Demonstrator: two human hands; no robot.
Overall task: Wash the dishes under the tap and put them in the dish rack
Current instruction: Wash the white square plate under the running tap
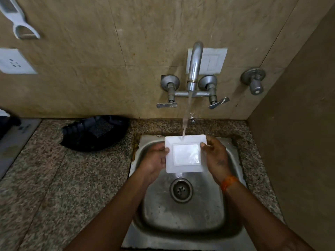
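Plate (186,166), white and square, under tap (194,67) stream above sink (183,214), left hand (154,160) and right hand (215,156) fingers pinching opposite side edges.

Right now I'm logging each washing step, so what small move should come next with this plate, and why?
Probably slide the white square plate back a little so the stream sweeps its centre. The water lands only on the far rim and runs off the near edge toward the drain. Left hand and right hand grip opposite sides, so a small shift looks easy.

White square plate (186,154), under tap stream
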